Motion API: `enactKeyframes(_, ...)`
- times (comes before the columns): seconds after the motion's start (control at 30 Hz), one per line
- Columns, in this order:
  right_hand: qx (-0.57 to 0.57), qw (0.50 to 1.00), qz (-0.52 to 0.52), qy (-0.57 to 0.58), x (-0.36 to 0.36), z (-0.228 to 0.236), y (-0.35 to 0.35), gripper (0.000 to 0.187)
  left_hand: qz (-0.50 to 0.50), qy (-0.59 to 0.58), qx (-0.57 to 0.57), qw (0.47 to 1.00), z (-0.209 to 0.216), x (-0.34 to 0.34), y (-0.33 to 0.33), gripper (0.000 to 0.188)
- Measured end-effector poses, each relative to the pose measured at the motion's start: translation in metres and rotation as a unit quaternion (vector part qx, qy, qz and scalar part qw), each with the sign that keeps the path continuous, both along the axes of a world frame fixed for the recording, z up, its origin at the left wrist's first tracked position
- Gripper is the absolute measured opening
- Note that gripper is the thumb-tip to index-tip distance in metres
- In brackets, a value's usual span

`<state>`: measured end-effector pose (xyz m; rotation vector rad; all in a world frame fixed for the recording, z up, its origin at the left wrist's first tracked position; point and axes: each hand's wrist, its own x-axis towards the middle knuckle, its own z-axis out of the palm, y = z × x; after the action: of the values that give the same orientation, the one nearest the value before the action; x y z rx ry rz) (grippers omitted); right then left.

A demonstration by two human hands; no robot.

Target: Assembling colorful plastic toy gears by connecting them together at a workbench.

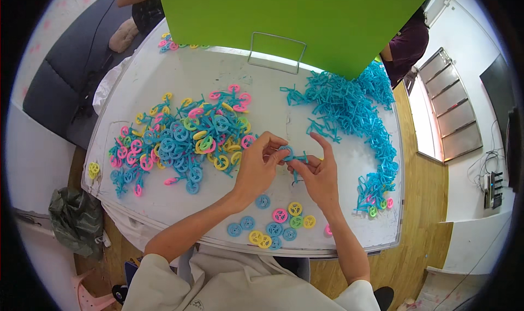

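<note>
My left hand (255,168) pinches a small blue plastic wheel (285,152) between thumb and fingers. Facing it, my right hand (321,179) grips a blue plastic toy bike frame (296,175), its index finger raised away. Wheel and frame meet between the two hands; whether they are joined cannot be seen. Loose spoked wheels in blue, yellow, pink and green lie near the table's front edge, among them a pink wheel (280,215) and a yellow wheel (265,241). To the left spreads a heap of toy bikes with coloured wheels (180,139).
A large pile of blue frames (349,106) runs down the right side of the white table (164,73). Behind it stands a tall green panel (295,21) with a wire handle (277,52). Two other people are partly visible at the far corners. A dark green bag (76,221) sits at left.
</note>
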<state>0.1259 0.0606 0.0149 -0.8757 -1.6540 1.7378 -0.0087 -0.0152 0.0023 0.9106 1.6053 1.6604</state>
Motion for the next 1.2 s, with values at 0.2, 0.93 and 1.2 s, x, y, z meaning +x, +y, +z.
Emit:
enactKeyframes(0.2,0.199,0.977,-0.014,-0.077,0.003,-0.006,0.003,0.014,-0.056,-0.037,0.038,0.997,-0.008,0.001,-0.002,0.017)
enactKeyframes(0.93,0.153,0.987,0.0,-0.059,0.004,-0.016,0.007,0.016,-0.041,0.049,0.0,0.998,-0.008,0.001,-0.003,0.019)
enactKeyframes(1.2,0.018,0.978,0.193,0.075,0.014,-0.001,0.02,0.023,-0.123,-0.147,-0.055,0.98,0.014,-0.014,-0.007,0.02)
